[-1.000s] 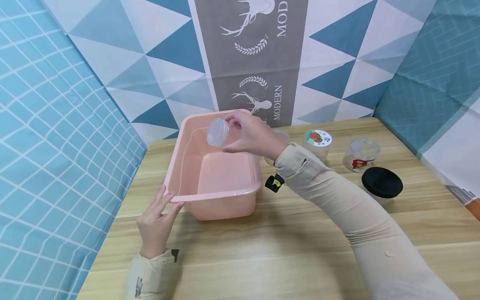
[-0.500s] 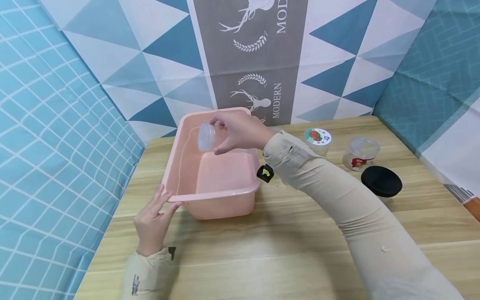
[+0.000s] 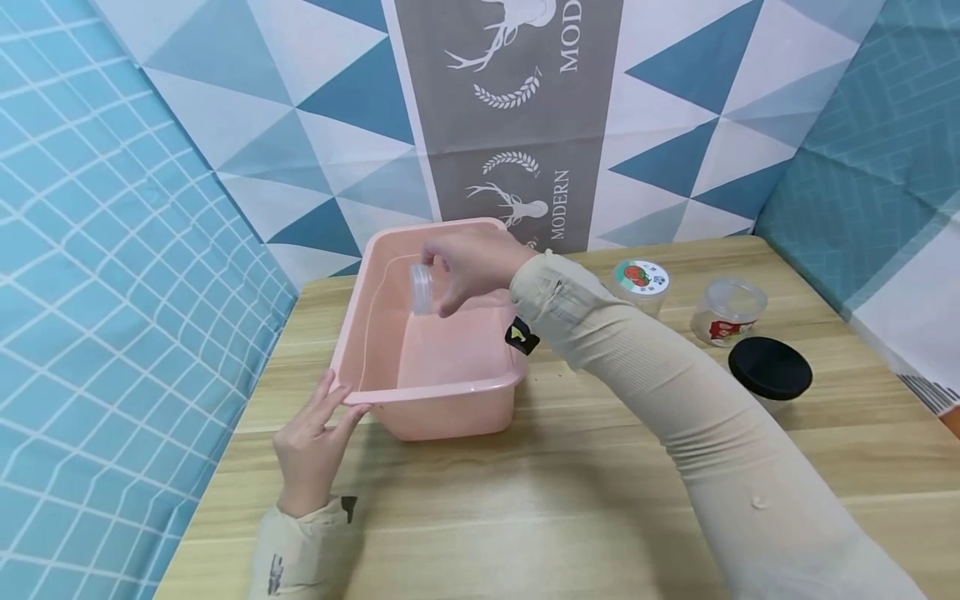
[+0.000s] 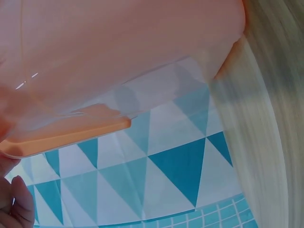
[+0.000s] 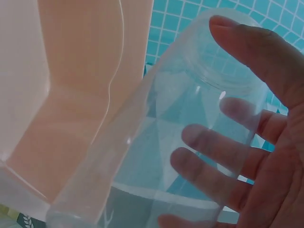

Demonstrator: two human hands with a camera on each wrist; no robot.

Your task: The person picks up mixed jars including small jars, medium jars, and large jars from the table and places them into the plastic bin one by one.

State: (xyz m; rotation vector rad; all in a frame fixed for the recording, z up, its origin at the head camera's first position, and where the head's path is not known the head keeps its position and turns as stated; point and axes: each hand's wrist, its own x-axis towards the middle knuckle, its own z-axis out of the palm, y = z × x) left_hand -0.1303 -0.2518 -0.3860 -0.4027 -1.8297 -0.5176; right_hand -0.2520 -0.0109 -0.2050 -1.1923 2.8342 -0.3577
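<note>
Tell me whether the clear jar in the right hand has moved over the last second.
Yes. The clear jar has dropped from above the pink tub's rim down inside it, in the right hand's grip.

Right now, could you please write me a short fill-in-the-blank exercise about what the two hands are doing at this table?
1. The right hand holds a clear jar over the ____ tub.
2. The left hand touches the tub's near ____ corner.
3. The jar nearest the table's right edge has a ____ lid.

Missing words: pink; left; black

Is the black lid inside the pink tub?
No: the black lid lies on the table, well to the right of the pink tub.
</note>
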